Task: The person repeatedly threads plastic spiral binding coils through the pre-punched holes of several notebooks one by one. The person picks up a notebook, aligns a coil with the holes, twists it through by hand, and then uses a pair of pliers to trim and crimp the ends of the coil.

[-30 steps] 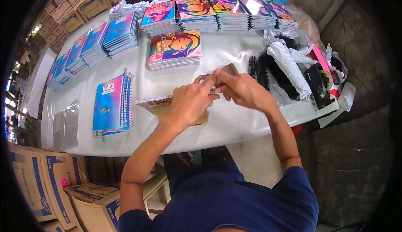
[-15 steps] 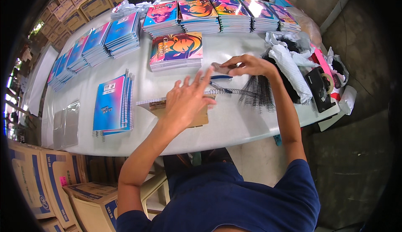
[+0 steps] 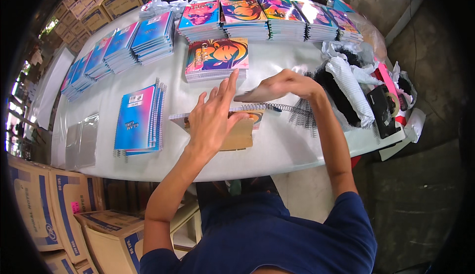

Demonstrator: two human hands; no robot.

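Observation:
My left hand holds a notebook standing on edge, its brown cardboard back toward me. The thumb lies along the near face and the fingers stretch up past the top edge. A dark spiral coil runs along that top edge and sticks out to the right. Just above the coil is my right hand, smeared by motion and closed on a flat grey-brown piece whose kind I cannot make out. Several loose coils fan out by my right wrist. The blue-handled tool behind the coil is mostly hidden.
Two pink-blue notebooks lie at left, near a clear plastic sheet. One notebook stack stands ahead; further stacks line the back and left. Wrapped coils and a tape roll crowd the right edge. Cartons stand below left.
My right hand has moved left and down toward the coil with the grey-brown piece. My left hand stays on the notebook. The view has shifted slightly.

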